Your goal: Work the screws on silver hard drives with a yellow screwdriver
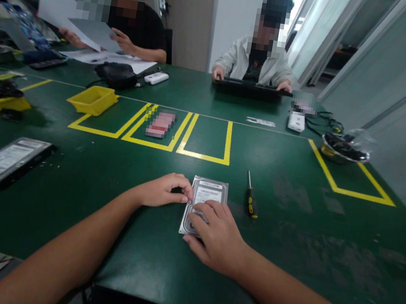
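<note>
A silver hard drive (213,187) with a white label lies flat on the green table in front of me. My left hand (166,190) is at its left edge, thumb and forefinger pinched together there; whatever is between the fingertips is too small to make out. Spread across the drive's lower right part is my right hand (218,236), fingers resting on the label and thumb by the near edge, hiding part of the casing. To the right of the drive lies a screwdriver (251,201) with a black and yellow handle, touched by neither hand.
Another hard drive (7,159) lies at the left. Farther back are a yellow bin (93,100), a pink phone-like object (161,125) within yellow tape, and a metal bowl (346,146) of dark parts. Across the table, one person holds papers (94,34), another a dark panel (252,89).
</note>
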A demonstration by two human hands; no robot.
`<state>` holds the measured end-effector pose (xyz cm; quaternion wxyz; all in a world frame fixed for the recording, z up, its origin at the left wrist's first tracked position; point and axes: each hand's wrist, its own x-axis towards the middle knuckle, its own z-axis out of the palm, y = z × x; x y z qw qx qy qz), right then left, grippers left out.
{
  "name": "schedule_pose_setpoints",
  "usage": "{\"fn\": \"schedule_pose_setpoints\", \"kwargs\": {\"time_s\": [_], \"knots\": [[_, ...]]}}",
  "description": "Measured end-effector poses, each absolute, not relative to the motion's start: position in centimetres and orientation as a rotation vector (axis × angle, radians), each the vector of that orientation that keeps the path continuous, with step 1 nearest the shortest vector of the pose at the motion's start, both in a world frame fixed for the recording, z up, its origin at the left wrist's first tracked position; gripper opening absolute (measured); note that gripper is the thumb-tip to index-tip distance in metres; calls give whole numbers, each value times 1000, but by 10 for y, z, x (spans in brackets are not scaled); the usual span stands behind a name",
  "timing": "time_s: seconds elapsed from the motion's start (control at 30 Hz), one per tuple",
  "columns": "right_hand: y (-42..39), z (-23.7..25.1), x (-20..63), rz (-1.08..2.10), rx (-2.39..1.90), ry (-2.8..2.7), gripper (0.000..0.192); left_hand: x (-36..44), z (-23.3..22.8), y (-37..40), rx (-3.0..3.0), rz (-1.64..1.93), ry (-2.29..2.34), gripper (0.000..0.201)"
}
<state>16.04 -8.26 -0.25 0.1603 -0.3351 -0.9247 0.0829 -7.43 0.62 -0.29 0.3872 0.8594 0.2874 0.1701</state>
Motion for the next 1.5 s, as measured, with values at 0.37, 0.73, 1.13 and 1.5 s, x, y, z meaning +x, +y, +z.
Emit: {"fn": "schedule_pose_setpoints", "kwargs": {"time_s": [0.37, 0.73, 1.13, 1.5], "knots": [[-81, -3, 162, 249, -941, -2634, 37, -72, -1, 7, 2218, 431, 705, 10], [-79, -6, 161, 250, -944, -2635, 37, -73, -2, 8, 2235, 454, 671, 10], [-80, -6, 162, 269, -918, -2625, 37, -72, -2, 6, 2213, 469, 685, 9], [-81, -6, 164, 260, -918, -2637, 37, -71, -3, 6, 2212, 452, 699, 14]]}}
